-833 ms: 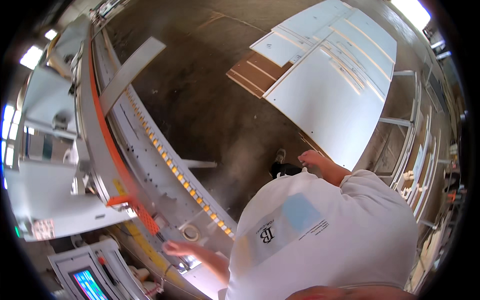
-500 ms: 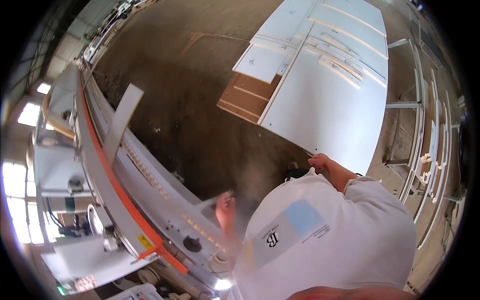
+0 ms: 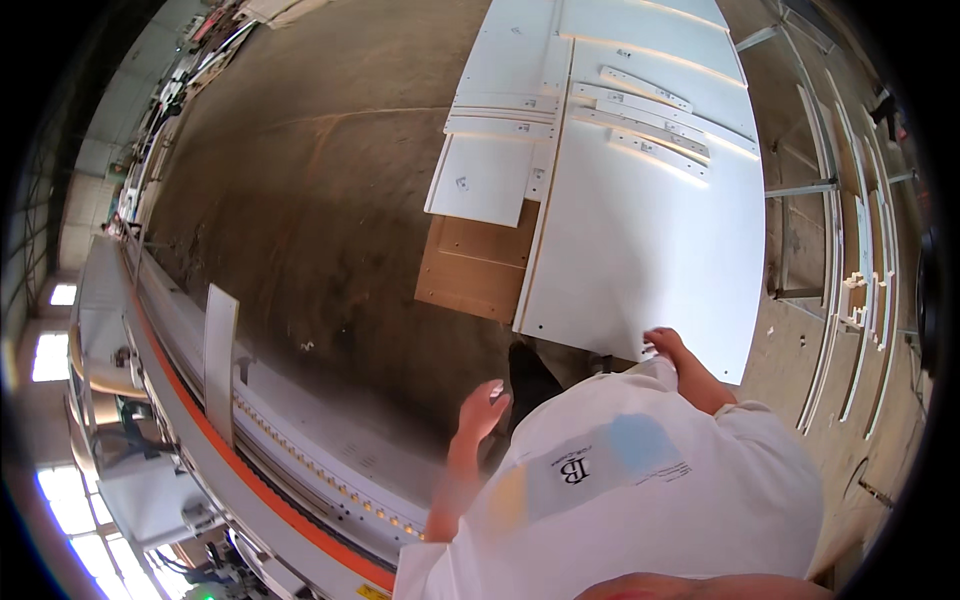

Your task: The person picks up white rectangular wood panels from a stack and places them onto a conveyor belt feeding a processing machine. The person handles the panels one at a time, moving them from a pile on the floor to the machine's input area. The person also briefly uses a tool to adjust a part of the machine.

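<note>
My left hand (image 3: 483, 410) is beside the long machine's bed, slightly smeared. Its fingers are loosely bent and apart, and I see nothing in them. My right hand (image 3: 668, 345) is over the near edge of a large white panel (image 3: 650, 260). Its fingers are a little apart, and whether they touch the panel I cannot tell. Several narrow white strips (image 3: 655, 155) and a smaller white board (image 3: 478, 180) rest on the stack. Brown board (image 3: 475, 262) shows beneath. A pale upright-looking strip (image 3: 220, 365) meets the machine at the left.
The long machine (image 3: 330, 440), with an orange stripe (image 3: 270, 500) and a row of small yellowish rollers, runs along my left. Concrete floor (image 3: 320, 200) lies between it and the panels. On the right stand metal frames (image 3: 830, 210) with long narrow strips (image 3: 862, 290).
My view has swung, so the machine sits lower left and the panels have shifted left. My left hand has moved away from the machine, and my right hand is still by the panel's edge.
</note>
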Motion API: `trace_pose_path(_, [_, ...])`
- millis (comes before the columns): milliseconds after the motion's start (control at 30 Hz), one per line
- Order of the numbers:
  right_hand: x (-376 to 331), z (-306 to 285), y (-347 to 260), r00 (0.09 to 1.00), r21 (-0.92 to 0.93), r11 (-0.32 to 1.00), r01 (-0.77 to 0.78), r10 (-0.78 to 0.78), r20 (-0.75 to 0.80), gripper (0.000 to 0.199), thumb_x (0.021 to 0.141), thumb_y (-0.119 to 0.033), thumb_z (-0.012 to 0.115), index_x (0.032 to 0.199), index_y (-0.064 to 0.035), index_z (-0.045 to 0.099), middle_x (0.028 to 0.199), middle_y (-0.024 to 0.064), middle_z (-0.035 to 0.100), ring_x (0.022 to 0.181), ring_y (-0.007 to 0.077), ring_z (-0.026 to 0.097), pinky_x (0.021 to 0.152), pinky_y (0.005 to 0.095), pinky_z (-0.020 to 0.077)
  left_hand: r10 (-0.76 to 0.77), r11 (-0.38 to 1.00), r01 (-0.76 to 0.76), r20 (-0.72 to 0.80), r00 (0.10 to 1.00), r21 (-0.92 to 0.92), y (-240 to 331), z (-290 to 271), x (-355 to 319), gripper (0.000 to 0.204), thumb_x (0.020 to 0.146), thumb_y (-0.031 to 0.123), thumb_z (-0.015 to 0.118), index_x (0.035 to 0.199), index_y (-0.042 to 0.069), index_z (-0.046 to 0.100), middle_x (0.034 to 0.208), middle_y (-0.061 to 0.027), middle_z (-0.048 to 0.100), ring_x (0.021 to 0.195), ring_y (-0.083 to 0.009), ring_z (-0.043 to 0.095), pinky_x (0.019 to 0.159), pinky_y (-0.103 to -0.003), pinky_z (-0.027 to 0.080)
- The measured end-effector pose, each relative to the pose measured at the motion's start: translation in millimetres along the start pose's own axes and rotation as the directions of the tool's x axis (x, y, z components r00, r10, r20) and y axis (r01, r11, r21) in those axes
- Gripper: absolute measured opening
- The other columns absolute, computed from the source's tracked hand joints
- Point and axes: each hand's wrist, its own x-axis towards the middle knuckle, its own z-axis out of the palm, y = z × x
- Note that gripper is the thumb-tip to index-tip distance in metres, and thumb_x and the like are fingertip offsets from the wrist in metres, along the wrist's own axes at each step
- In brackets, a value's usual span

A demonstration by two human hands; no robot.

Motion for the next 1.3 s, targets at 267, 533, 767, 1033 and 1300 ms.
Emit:
trace_pose_path(267, [-77.5,45.0,60.2,0.904,0.053,0.961,-0.271,0.273,-0.329,0.029,0.091,-0.037,0.066,0.097,-0.0093,0.073,0.084,0.0056,0.071,0.063,0.0156,0.064,0.049,0.0332,0.05,0.242,0.886,-0.332,0.286,0.927,0.323,-14.5,-100.4,280.1,0.046,0.091,0.025,0.067,0.133,0.006,0.058,0.133,-0.016,0.061,0.124,-0.0297,0.059,0.104,-0.04,0.047])
trace_pose_path(533, [-157.1,154.6,-70.5,0.879,0.32,0.919,-0.229,0.337,-0.337,0.025,0.097,-0.028,0.064,0.11,-0.0075,0.068,0.098,0.0032,0.072,0.083,0.0157,0.071,0.066,0.031,0.0556,0.444,0.631,-0.5,0.253,0.86,0.593,65.9,-150.6,610.3,0.065,0.088,0.034,0.072,0.14,0.005,0.047,0.138,-0.0142,0.054,0.126,-0.0322,0.053,0.103,-0.043,0.048])
trace_pose_path(767, [-206.9,208.2,-107.7,0.774,0.342,0.898,-0.276,0.418,-0.475,0.023,0.097,-0.026,0.064,0.106,-0.0052,0.07,0.094,0.003,0.072,0.08,0.0138,0.069,0.066,0.0268,0.0542,0.514,0.545,-0.486,0.185,0.838,0.684,163.3,-169.2,774.0,0.091,0.072,0.04,0.086,0.144,0.005,0.043,0.149,-0.013,0.045,0.14,-0.0291,0.041,0.109,-0.042,0.044])
trace_pose_path(1033, [-228.9,249.2,-111.9,0.705,0.413,0.818,-0.401,0.564,-0.431,0.03,0.096,-0.029,0.065,0.113,-0.0049,0.071,0.096,0.0064,0.074,0.079,0.0117,0.068,0.065,0.0263,0.0532,0.66,0.418,-0.598,0.223,0.717,0.684,140.7,-178.7,828.2,0.109,0.063,0.051,0.088,0.149,0.007,0.039,0.156,-0.0123,0.038,0.148,-0.0279,0.031,0.117,-0.043,0.034])
trace_pose_path(1300, [-197.8,240.7,-151.3,0.759,0.421,0.848,-0.322,0.497,-0.421,0.023,0.098,-0.024,0.064,0.107,-0.0035,0.07,0.091,0.0026,0.07,0.078,0.0108,0.067,0.064,0.0242,0.0525,0.552,0.478,-0.512,0.209,0.807,0.714,104.3,-180.3,734.2,0.096,0.072,0.054,0.081,0.149,0.011,0.041,0.156,-0.0164,0.035,0.144,-0.0383,0.033,0.114,-0.052,0.033])
